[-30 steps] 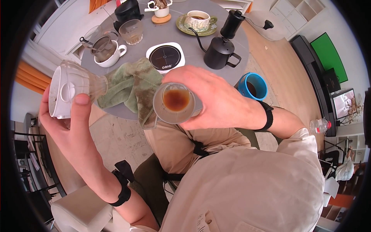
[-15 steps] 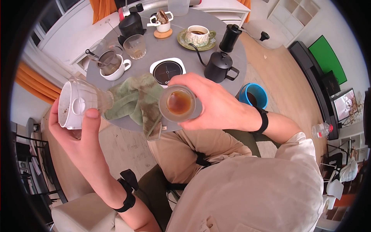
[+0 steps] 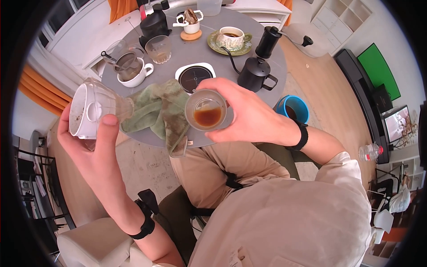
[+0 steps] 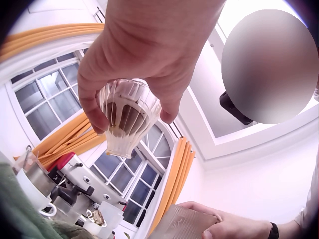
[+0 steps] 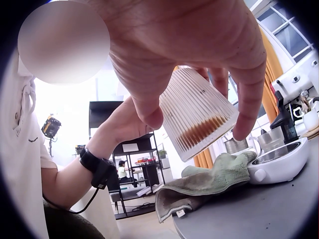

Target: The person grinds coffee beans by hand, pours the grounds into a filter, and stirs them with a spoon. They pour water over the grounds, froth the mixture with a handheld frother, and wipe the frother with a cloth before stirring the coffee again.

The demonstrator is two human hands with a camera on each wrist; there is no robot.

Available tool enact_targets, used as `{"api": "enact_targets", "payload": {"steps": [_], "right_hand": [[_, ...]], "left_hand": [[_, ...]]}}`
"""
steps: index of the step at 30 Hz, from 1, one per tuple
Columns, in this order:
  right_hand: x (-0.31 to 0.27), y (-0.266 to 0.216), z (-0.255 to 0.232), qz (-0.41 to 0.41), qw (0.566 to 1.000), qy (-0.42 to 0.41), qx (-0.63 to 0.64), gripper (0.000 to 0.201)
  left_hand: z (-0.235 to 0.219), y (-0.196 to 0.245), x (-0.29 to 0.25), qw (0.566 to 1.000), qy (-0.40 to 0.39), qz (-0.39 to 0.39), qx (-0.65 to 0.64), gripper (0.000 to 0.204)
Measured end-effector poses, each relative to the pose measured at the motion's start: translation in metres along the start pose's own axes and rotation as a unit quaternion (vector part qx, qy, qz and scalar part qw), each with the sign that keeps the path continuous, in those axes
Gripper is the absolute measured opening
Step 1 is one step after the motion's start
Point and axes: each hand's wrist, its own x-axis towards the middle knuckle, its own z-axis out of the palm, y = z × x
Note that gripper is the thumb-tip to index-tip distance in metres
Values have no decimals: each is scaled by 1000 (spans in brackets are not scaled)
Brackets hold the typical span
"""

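Observation:
My left hand (image 3: 91,149) holds a coffee dripper (image 3: 101,111) tipped on its side, thumb on one side and fingers round the other. It has a white rim and a clear ribbed cone; the left wrist view shows a brown patch through the ribbed wall (image 4: 128,117). In my right hand (image 3: 249,115) is a ribbed clear glass (image 5: 192,112) with a little brown coffee (image 3: 207,117) at its bottom. The glass leans, so the coffee lies toward one side. A green cloth (image 3: 155,109) hangs over the table edge between both hands, below them.
On the grey table (image 3: 195,46) stand a round-topped scale (image 3: 195,78), a black gooseneck kettle (image 3: 254,75), a white cup with a strainer (image 3: 133,78), an empty-looking glass (image 3: 159,50) and a coffee cup on a green saucer (image 3: 230,40). A blue bucket (image 3: 293,109) is at the right.
The glass in my right hand has tilted, and its coffee has run toward the near side. The dripper in my left hand appears slightly farther right in the head view.

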Motion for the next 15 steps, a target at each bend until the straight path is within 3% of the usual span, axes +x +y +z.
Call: {"api": "enact_targets", "payload": {"steps": [3,9,15], "right_hand": [[-1,1,2,-26,1000,12,-6,77],[-1,-2,-4,25,999,-28,4,81],[10,-7,-21,-2,1000,10,-21,74]], "left_hand": [[-2,3,0,1000,4,-4,-4,84],[2,3,-1,1000,-3,-14,-19,85],[3,3,-1,1000,-4,-13,-17,85]]}}
